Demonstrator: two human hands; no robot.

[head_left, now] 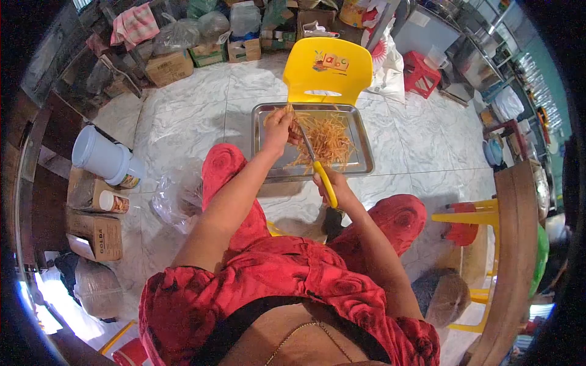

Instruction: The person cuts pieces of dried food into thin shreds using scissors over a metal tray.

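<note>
My right hand [343, 192] is closed around the yellow handle of a pair of scissors [324, 177], whose metal blades point up and left over a steel tray [368, 155]. At the tray's left side, my left hand [279, 132] pinches a small bunch of thin, dry, brownish strips [295, 129] close to the blades. What the strips are made of cannot be made out. A loose pile of similar strips [329, 139] covers the middle and right of the tray.
A yellow chair [329, 67] stands just behind the tray. White buckets [101, 155] and cardboard boxes [105, 236] are on the left, beside a clear plastic bag [177, 195]. At right are a red stool [421, 74] and a yellow stool [470, 215].
</note>
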